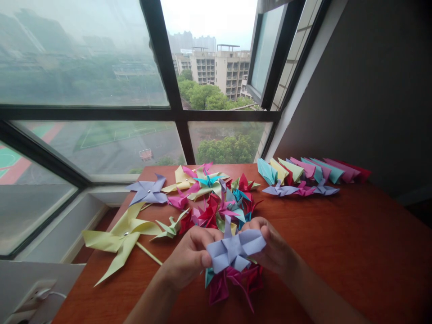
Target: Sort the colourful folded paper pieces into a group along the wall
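Between my hands, above the table, is a lavender folded-paper piece with a square centre and several flaps. My left hand pinches its left end between thumb and fingers. At the other end, my right hand holds it with the fingers curled behind. Directly below lie magenta and teal folded-paper pieces, partly hidden by the held piece. Just beyond my hands is a heap of paper cranes in red, pink, blue and green. A pale green paper crane lies left of that heap.
A yellow paper pinwheel on a stick lies at left, with a lavender pinwheel behind it. A row of folded-paper pieces stands at the back right of the wooden table. Windows rise behind; one pane is open.
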`<state>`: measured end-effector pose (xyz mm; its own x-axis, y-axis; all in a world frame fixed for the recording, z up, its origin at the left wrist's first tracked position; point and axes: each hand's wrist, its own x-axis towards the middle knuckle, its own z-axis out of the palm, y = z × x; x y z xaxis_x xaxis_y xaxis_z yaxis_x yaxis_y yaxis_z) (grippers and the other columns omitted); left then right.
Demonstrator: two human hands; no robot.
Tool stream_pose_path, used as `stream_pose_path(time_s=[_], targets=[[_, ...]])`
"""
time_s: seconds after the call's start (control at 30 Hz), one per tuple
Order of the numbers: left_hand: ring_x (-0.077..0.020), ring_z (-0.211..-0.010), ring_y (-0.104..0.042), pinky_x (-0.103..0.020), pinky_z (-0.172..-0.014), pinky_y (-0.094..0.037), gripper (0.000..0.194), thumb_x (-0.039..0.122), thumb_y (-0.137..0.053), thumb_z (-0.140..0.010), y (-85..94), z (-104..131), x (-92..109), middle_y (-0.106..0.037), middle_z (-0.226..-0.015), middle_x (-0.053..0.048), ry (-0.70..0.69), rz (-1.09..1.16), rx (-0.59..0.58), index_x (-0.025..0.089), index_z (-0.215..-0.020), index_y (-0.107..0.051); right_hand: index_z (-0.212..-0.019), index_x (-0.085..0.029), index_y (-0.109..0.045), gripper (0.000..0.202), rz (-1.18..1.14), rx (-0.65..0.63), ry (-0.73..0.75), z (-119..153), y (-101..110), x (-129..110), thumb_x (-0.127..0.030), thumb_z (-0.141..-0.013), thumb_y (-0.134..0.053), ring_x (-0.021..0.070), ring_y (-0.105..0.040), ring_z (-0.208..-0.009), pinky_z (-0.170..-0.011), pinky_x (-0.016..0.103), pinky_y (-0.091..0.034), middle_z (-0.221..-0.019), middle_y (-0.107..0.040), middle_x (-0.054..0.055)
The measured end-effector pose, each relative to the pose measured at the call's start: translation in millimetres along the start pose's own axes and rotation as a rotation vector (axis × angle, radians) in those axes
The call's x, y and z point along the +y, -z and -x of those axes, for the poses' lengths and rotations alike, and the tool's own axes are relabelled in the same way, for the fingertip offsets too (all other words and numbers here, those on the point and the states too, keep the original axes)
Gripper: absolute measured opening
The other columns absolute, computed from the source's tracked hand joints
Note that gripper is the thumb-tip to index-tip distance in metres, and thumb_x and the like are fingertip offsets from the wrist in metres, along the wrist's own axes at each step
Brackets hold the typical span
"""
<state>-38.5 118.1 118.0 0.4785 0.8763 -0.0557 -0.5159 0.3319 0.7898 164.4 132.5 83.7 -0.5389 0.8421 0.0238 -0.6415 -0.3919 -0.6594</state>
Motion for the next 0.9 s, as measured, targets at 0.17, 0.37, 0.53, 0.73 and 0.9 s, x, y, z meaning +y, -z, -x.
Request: stream_pose_path(time_s=[0.17,0.37,0.53,0.73,0.9], targets=[[-0.0198,-0.067,-0.059,-0.031,-0.061,-0.046,0.029,0.048,-0.089,-0.063,-1.3,1,5,-0.059,-0.068,-0.005,-0.03,-0.072,-0.043,0.021,-0.058,-0.078,-0.06,-0.019,-0.046,0.051,0.056,-0.059,-0.005,-3,-6,-7,-0.057,-0.075,-0.078,0.0094,-0.041,-0.054,-0.052,0.021,-0.037,-0.059,-0.041,-0.005],[-0.0158,-0.062,-0.046,-0.028,-0.056,-0.038,0.031,0.05,-0.086,-0.067,-2.5,0,20,-0.046,-0.062,-0.001,-0.009,-0.363,-0.046,0.02,-0.061,-0.08,-0.062,-0.015,-0.066,0.036,0.459,-0.186,-0.088,-1,-3,-44,-0.045,-0.077,-0.08,0.0091,-0.046,-0.062,-0.058,0.022,-0.036,-0.07,-0.05,-0.001],[-0.0129,-0.053,-0.046,-0.026,-0.051,-0.031,0.033,0.047,-0.081,-0.075,5.6,-1,23,-0.058,-0.057,-0.003,0.028,-0.518,-0.102,0.015,-0.068,-0.081,-0.084,-0.014,-0.076,0.026,0.626,-0.17,-0.195,7,11,-63,-0.04,-0.084,-0.074,0.0082,-0.049,-0.051,-0.049,0.02,-0.037,-0.061,-0.061,-0.001],[-0.0114,-0.05,-0.049,-0.023,-0.048,-0.032,0.035,0.045,-0.077,-0.081,12.8,-1,24,-0.061,-0.056,-0.003,0.11,-0.582,-0.09,0.011,-0.072,-0.079,-0.084,-0.01,-0.069,0.038,0.64,-0.124,-0.268,8,15,-64,-0.048,-0.085,-0.072,0.0078,-0.053,-0.045,-0.043,0.017,-0.035,-0.06,-0.068,0.004],[-0.0129,-0.056,-0.055,-0.022,-0.052,-0.036,0.033,0.044,-0.078,-0.08,11.7,1,24,-0.068,-0.062,-0.006,0.162,-0.501,-0.062,0.012,-0.073,-0.077,-0.078,-0.012,-0.064,0.042,0.679,-0.042,-0.216,6,9,-61,-0.053,-0.08,-0.076,0.0087,-0.056,-0.05,-0.046,0.017,-0.038,-0.061,-0.066,0.003]])
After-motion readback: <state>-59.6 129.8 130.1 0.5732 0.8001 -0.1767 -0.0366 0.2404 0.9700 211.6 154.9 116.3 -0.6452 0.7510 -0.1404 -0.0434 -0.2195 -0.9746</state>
